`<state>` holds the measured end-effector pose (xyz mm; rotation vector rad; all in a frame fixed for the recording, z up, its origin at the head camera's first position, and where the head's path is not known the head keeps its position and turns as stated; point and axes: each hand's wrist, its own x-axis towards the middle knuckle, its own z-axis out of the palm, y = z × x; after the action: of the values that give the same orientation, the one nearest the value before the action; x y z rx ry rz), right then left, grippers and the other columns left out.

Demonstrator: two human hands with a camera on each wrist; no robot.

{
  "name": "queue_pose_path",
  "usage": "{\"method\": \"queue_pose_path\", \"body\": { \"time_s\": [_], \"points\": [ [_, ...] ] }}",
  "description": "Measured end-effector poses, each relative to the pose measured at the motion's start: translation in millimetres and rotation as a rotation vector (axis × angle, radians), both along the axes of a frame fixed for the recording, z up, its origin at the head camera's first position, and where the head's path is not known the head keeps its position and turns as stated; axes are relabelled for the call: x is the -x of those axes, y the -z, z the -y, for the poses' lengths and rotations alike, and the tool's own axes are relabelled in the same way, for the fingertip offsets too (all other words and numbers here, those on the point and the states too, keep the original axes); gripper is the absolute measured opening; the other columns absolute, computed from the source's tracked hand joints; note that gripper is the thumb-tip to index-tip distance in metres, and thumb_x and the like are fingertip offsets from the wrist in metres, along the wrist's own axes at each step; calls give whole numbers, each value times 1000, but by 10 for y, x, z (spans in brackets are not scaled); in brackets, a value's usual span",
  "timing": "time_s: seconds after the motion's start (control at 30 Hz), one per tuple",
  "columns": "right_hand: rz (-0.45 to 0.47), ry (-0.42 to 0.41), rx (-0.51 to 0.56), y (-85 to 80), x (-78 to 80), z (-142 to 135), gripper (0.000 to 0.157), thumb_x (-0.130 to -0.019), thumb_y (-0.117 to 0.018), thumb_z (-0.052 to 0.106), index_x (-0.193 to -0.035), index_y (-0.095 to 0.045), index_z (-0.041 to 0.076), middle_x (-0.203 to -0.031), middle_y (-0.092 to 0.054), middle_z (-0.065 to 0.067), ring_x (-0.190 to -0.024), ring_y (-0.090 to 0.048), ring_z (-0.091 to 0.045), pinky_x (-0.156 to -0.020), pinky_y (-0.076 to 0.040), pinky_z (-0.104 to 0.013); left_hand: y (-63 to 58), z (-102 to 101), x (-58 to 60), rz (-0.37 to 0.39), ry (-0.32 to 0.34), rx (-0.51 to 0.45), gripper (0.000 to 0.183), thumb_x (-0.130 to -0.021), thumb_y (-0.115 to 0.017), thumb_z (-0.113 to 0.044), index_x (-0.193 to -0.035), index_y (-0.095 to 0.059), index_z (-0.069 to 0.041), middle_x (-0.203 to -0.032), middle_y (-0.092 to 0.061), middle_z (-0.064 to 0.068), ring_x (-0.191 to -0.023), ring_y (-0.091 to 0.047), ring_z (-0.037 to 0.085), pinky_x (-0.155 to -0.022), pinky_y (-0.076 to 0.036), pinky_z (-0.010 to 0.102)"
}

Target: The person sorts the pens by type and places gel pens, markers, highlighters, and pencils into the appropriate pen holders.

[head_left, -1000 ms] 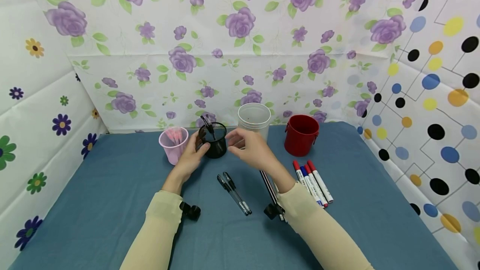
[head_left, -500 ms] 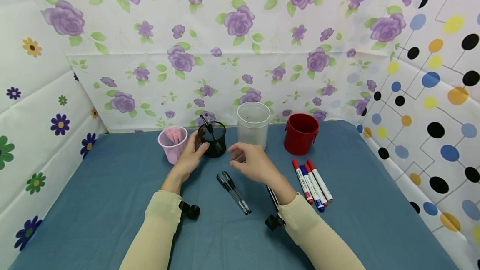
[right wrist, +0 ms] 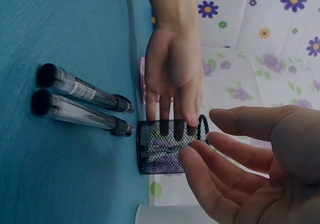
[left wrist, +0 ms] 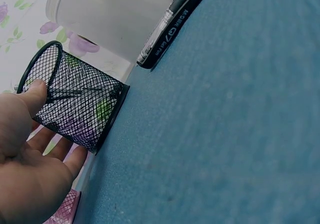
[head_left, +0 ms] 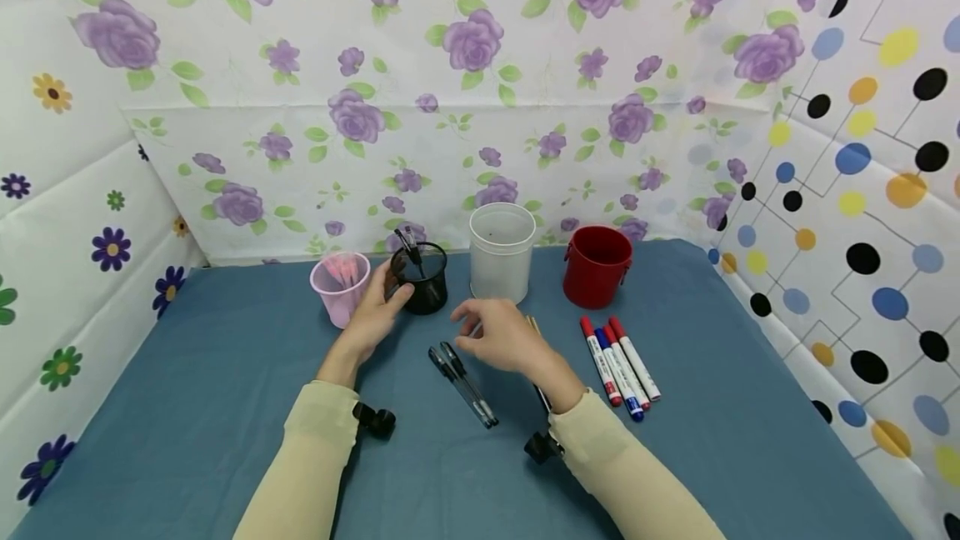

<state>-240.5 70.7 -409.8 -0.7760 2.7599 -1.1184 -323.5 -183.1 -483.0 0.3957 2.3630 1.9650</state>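
Observation:
In the head view my left hand holds the black mesh pen holder at its left side. The left wrist view shows the thumb at its rim and the fingers spread along its side. Some black pens lean inside the holder. My right hand hovers right of and nearer than the holder, fingers loosely bent, nothing between them. Two black gel pens lie side by side on the blue cloth, left of and below the right hand.
A pink cup with pink pens inside stands left of the left hand. Behind the right hand is a whitish translucent cup, with a red bucket to its right. Several red and blue markers lie at right. Pencils show partly under the right wrist.
My right hand has drawn back from beside the pen holder, toward me and lower, uncovering the whitish cup. The left hand stays at the pen holder.

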Motion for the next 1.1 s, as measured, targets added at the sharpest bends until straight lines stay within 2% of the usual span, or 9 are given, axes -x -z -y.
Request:
{"method": "queue_pose_path", "body": {
  "time_s": [0.23, 0.47, 0.57, 0.77, 0.93, 1.1],
  "points": [
    [5, -29, -73, 57, -56, 105, 27, -97, -80, 12, -123, -74, 6, -93, -76, -6, -65, -64, -8, -60, -53, -28, 7, -4, -1, -4, -3, -21, 64, -114, -53, -19, -169, -22, -10, -172, -26, 19, -162, -18, 35, -128, -21, 58],
    [-5, -56, -135, 119, -91, 185, 29, -96, -81, 11, -123, -74, 3, -92, -75, -9, -73, -68, -15, -67, -57, -32, 0, -3, -12, 3, -5, -13, 65, -114, -53, -21, -169, -20, -11, -172, -25, 19, -162, -17, 36, -129, -21, 58],
    [-10, -54, -165, 138, -93, 208, 29, -95, -82, 11, -122, -75, 3, -88, -73, -7, -73, -67, -15, -67, -57, -31, -1, 2, -13, 9, -5, -8, 65, -114, -52, -22, -169, -20, -12, -172, -25, 18, -162, -17, 36, -128, -21, 58],
    [4, -43, -216, 160, -117, 236, 29, -95, -82, 12, -122, -76, 3, -73, -64, 1, -61, -57, -9, -59, -50, -28, 5, 13, -7, 6, -2, -2, 65, -114, -52, -23, -169, -19, -11, -172, -25, 19, -162, -17, 36, -129, -21, 58],
    [25, -31, -265, 168, -142, 249, 30, -96, -82, 13, -123, -76, 3, -66, -58, 3, -56, -54, -11, -56, -46, -28, -2, 15, -15, 3, 1, 2, 66, -114, -52, -21, -170, -18, -10, -172, -25, 19, -162, -17, 36, -129, -21, 58],
    [21, -25, -286, 175, -158, 257, 28, -95, -82, 13, -121, -77, 4, -64, -57, 3, -56, -54, -10, -59, -48, -28, -5, 12, -15, -6, 7, -7, 65, -114, -52, -20, -170, -18, -10, -172, -24, 20, -162, -17, 36, -128, -21, 58]
  ]
}}
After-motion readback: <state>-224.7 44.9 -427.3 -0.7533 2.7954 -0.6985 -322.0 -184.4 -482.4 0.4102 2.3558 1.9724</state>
